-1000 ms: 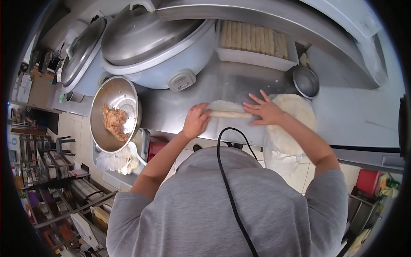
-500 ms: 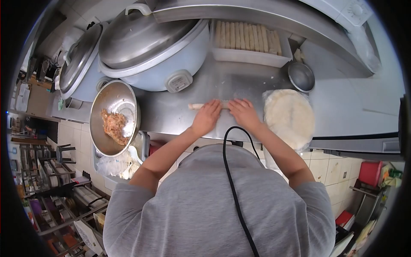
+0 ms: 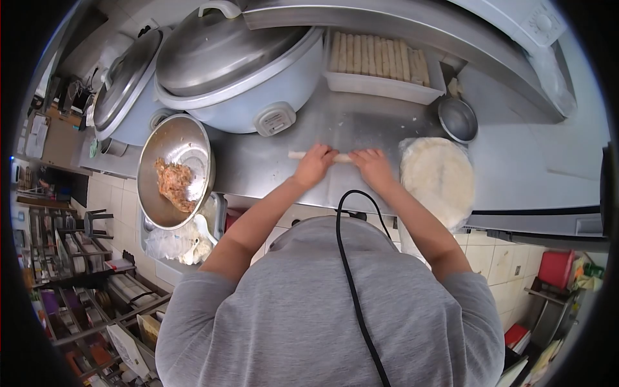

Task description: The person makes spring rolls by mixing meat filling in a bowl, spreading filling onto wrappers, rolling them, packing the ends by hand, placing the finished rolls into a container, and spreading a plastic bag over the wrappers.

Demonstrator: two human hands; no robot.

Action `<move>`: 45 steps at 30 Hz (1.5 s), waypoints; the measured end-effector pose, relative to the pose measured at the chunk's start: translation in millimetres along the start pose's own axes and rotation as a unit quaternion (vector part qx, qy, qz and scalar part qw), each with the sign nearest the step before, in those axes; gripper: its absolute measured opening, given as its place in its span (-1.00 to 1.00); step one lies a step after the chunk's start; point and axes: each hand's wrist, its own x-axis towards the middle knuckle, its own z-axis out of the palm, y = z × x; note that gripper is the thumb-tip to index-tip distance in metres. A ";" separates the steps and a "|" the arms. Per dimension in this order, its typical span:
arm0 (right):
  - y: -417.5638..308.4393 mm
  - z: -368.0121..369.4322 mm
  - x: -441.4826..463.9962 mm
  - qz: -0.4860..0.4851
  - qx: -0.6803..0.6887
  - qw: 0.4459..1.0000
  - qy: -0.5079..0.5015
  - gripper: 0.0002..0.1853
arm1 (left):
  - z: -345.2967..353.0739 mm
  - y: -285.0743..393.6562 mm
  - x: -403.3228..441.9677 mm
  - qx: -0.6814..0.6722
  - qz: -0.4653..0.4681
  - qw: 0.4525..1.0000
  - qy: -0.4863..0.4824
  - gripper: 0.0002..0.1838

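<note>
A thin, pale spring roll (image 3: 342, 158) lies crosswise on the steel counter. My left hand (image 3: 313, 166) is closed over its left part, and one end sticks out beyond that hand. Over the right end my right hand (image 3: 372, 169) curls its fingers, hiding that tip. A short stretch of the roll shows between the hands. Right of my right hand sits a stack of round, pale wrappers (image 3: 437, 177) on clear plastic. To the left, a metal bowl (image 3: 147, 184) tilts toward me, holding a reddish minced filling (image 3: 174, 184).
A white tray (image 3: 380, 88) with several finished rolls stands at the back of the steel counter (image 3: 251, 164). Beside it rests a small metal pan (image 3: 458, 120). Two large lidded cookers (image 3: 238, 97) occupy the back left. A steel shelf edge (image 3: 412, 32) overhangs the back.
My fingers have curled in more over the roll, and my right hand has turned slightly. The roll stays in about the same place. The view has shifted a little.
</note>
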 end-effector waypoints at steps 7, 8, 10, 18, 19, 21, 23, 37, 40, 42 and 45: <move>-12.3 -33.6 -25.2 0.004 0.076 0.996 -0.043 -0.67 | -19.0 34.6 -31.4 -0.055 -0.029 0.996 -0.057 -0.66; -11.9 -41.5 -23.5 0.067 0.079 0.994 -0.044 -0.66 | -23.2 31.6 -25.7 -0.007 -0.040 0.996 -0.074 -0.62; -0.7 -47.2 -15.1 0.100 0.085 0.985 -0.110 -0.68 | -25.4 26.6 -13.4 0.041 -0.050 0.994 -0.090 -0.58; -16.0 -121.4 54.7 0.135 0.303 0.940 -0.074 -0.72 | -39.6 49.4 79.4 -0.312 -0.190 0.913 -0.183 -0.46; -24.8 -138.6 62.7 0.129 0.348 0.927 -0.049 -0.71 | -45.8 49.3 83.4 -0.310 -0.187 0.915 -0.179 -0.46; -34.3 -160.9 72.4 0.119 0.391 0.912 -0.022 -0.69 | -59.8 52.4 85.0 -0.404 -0.201 0.877 -0.163 -0.57; -39.7 -172.0 77.9 0.099 0.414 0.905 -0.007 -0.79 | -72.9 62.2 83.0 -0.410 -0.186 0.887 -0.100 -0.66; -76.6 -204.8 102.7 -0.062 0.253 0.960 0.100 -0.74 | -137.9 84.3 83.6 -0.494 -0.165 0.852 0.058 -0.90; -86.8 -208.0 103.0 -0.145 0.145 0.972 0.112 -0.58 | -149.8 81.9 79.8 -0.491 -0.168 0.855 0.016 -0.92; -90.6 -213.6 106.6 -0.162 0.114 0.975 0.096 -0.49 | -152.7 84.6 75.7 -0.476 -0.184 0.860 0.031 -0.93; -88.4 -231.5 111.7 -0.192 0.146 0.960 0.143 -0.41 | -181.1 103.2 75.9 -0.497 -0.182 0.847 0.051 -0.93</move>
